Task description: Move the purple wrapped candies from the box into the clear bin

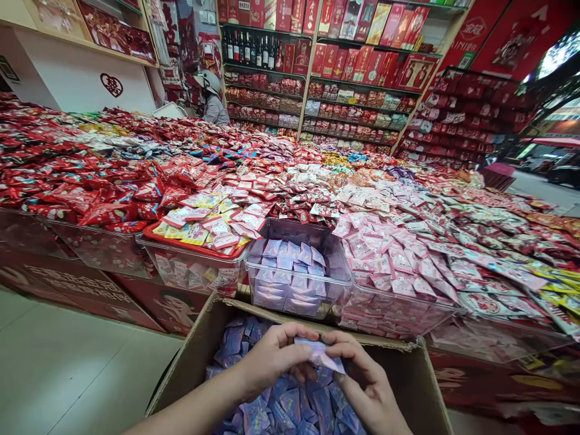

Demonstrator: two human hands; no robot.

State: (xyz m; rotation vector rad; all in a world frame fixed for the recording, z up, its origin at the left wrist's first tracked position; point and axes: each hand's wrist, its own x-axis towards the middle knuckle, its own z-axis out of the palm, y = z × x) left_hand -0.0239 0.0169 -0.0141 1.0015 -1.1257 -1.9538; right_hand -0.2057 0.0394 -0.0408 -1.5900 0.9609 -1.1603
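slippage is the main hazard at this position. the lilac sachet [319, 354] is held near its edges, between the fingers [304, 333] of the left hand [274, 356] and those of the right hand [362, 376], and its thin film appears smooth. a loosened pinch could let it fall below the fingers into the loose sachets [290, 406] in the open cardboard box [193, 356], where the matching colour would make it hard to pick out. excess pull between the two hands is a second possible cause of failure, since opposing tension could crease or tear the film. a third risk lies ahead of the fingers: the clear plastic bin [296, 272] of similar sachets stands just beyond the far flap of the box, at the front edge of the display surface [81, 290]. a careless forward swing of either hand could strike it and disturb the stacked contents.

hand pose: the left forearm [181, 412] enters diagonally from the lower edge of the view, and the right wrist enters near the lower right. both hands are held low over the box, turned inward to face each other, with the knuckles uppermost. the fingers of each hand are curled and closed together, pinching opposite sides of the sachet. exact thumb contact is hidden behind the hands, so it cannot be confirmed.
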